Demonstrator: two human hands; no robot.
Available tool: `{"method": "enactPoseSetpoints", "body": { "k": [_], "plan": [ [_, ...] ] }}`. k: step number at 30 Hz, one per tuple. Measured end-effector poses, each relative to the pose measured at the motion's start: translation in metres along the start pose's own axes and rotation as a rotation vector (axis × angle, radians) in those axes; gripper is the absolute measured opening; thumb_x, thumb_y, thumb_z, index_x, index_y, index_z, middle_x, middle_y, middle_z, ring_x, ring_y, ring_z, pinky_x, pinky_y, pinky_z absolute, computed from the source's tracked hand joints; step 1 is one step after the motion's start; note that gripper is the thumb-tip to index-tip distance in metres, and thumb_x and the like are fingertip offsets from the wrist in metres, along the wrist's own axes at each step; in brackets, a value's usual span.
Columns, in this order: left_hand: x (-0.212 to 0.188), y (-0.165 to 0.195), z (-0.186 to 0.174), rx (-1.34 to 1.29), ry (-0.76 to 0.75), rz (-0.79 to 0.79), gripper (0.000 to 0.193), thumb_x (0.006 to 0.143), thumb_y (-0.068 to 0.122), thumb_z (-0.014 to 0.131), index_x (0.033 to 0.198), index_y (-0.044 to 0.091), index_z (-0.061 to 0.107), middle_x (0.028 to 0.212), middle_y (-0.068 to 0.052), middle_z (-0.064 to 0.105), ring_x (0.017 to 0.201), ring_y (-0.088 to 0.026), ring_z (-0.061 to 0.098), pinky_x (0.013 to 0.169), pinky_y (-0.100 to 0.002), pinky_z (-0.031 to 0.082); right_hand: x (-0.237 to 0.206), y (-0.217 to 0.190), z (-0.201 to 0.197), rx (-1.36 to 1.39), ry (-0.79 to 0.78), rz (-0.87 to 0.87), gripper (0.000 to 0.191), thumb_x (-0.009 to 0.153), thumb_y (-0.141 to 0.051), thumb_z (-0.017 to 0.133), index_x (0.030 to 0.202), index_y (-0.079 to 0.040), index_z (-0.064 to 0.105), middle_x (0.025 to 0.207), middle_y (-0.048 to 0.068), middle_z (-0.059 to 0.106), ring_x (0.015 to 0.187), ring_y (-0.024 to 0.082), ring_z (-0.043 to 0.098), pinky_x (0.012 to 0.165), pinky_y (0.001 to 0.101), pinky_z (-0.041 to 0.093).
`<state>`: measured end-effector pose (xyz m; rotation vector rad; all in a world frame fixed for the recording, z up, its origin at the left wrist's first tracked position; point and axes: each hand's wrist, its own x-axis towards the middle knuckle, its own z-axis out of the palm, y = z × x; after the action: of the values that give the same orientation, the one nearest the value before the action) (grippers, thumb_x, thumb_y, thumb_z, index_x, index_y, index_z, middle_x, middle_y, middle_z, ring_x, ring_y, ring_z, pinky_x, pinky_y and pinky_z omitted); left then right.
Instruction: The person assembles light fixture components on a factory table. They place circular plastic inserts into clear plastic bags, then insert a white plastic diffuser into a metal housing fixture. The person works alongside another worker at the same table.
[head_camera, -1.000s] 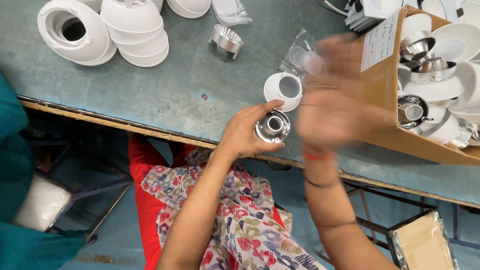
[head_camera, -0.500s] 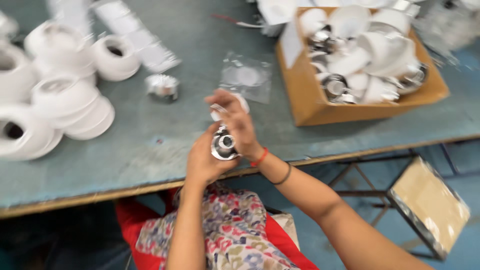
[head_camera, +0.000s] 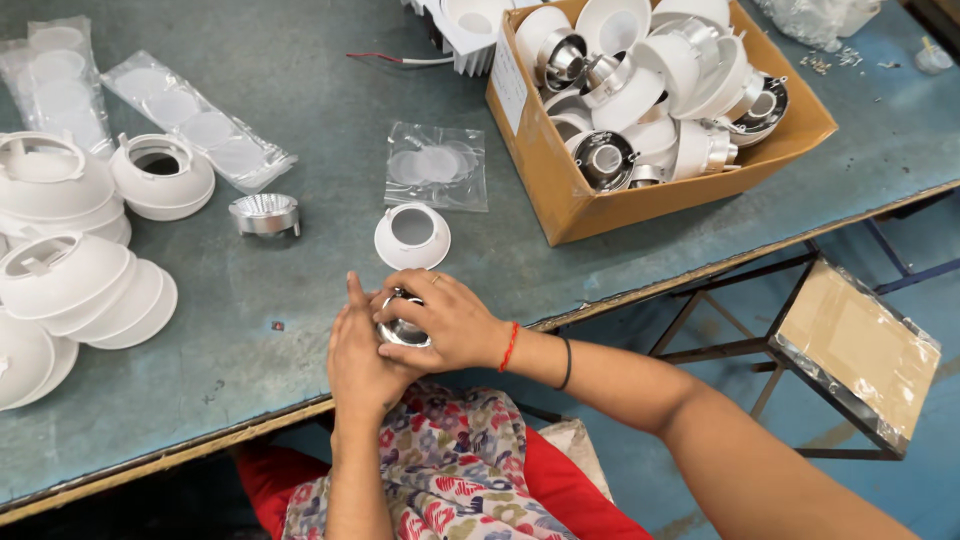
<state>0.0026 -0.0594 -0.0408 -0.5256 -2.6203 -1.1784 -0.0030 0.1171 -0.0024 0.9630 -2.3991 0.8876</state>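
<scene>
One worn blue-grey worktable (head_camera: 300, 90) fills most of the head view, its near edge running across the lower part of the frame. At upper right stands an open cardboard box (head_camera: 560, 200) packed with white lamp housings (head_camera: 610, 25) and silver reflectors. At far left lie stacks of white housings (head_camera: 80, 290), nested and tilted, with one single housing (head_camera: 160, 178) just beyond them. Beyond these lie long clear sleeves of round white discs (head_camera: 200, 125); a smaller clear bag of discs (head_camera: 437, 165) lies near the middle of the table. Off the table, lower right, a metal-framed stool with a wrapped cardboard seat (head_camera: 860, 345) stands on the floor.

Near the table's centre a small white cup-shaped ring (head_camera: 412, 236) stands alone, with a loose silver reflector (head_camera: 265, 214) to its left, well apart from it.

At the table's near edge both hands meet around a small shiny metal reflector (head_camera: 403, 330). The left hand (head_camera: 358, 360) cups it from below and the left side, fingers closed against it. The right hand (head_camera: 450, 320) (a red thread and a dark band circle its wrist) is clamped over the reflector from the right, fingers curled on its rim. The reflector sits between the two palms, just in front of the white ring and not touching it.
</scene>
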Motion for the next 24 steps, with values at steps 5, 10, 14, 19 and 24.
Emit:
{"method": "enactPoseSetpoints", "body": {
  "k": [5, 10, 14, 19, 24],
  "plan": [
    [0.005, 0.008, -0.007, -0.13, 0.021, 0.033, 0.134, 0.056, 0.024, 0.09, 0.163, 0.003, 0.012, 0.136, -0.01, 0.067, 0.125, -0.034, 0.061, 0.107, -0.047, 0.045, -0.004, -0.01, 0.001, -0.065, 0.015, 0.062, 0.042, 0.084, -0.038, 0.079, 0.115, -0.013, 0.066, 0.128, 0.012, 0.06, 0.118, 0.032, 0.061, 0.101, 0.0447, 0.049],
    [-0.001, 0.009, -0.015, -0.193, -0.01, 0.128, 0.148, 0.039, 0.038, 0.1, 0.157, 0.007, 0.017, 0.141, -0.018, 0.06, 0.124, -0.04, 0.058, 0.102, -0.049, 0.046, 0.005, -0.012, -0.018, -0.029, -0.054, 0.056, 0.051, 0.076, -0.034, 0.082, 0.121, -0.012, 0.068, 0.124, 0.012, 0.062, 0.117, 0.033, 0.059, 0.103, 0.0444, 0.05],
    [-0.007, -0.006, -0.01, -0.602, 0.101, 0.012, 0.122, 0.064, 0.032, 0.09, 0.162, 0.005, 0.023, 0.145, -0.019, 0.059, 0.133, -0.034, 0.059, 0.112, -0.044, 0.045, 0.01, -0.008, -0.082, -0.006, 0.119, 0.016, 0.054, 0.076, -0.032, 0.089, 0.118, -0.007, 0.065, 0.124, 0.012, 0.066, 0.121, 0.032, 0.06, 0.105, 0.0441, 0.047],
    [-0.009, -0.025, 0.003, -0.908, 0.176, -0.093, 0.074, 0.098, 0.023, 0.071, 0.158, 0.001, 0.034, 0.142, -0.017, 0.06, 0.135, -0.026, 0.058, 0.114, -0.038, 0.044, -0.014, 0.012, -0.201, -0.337, 0.823, 0.152, 0.055, 0.096, -0.021, 0.093, 0.137, -0.011, 0.058, 0.14, 0.012, 0.047, 0.13, 0.029, 0.052, 0.104, 0.0419, 0.058],
    [-0.009, -0.027, 0.006, -0.805, 0.133, -0.182, 0.054, 0.095, 0.016, 0.07, 0.144, -0.001, 0.052, 0.135, -0.016, 0.067, 0.126, -0.023, 0.063, 0.108, -0.036, 0.049, -0.042, 0.058, -0.244, -0.889, 0.608, 0.326, 0.063, 0.085, -0.022, 0.096, 0.136, -0.01, 0.06, 0.148, 0.013, 0.049, 0.139, 0.038, 0.038, 0.117, 0.0562, 0.035]
  ]
}}
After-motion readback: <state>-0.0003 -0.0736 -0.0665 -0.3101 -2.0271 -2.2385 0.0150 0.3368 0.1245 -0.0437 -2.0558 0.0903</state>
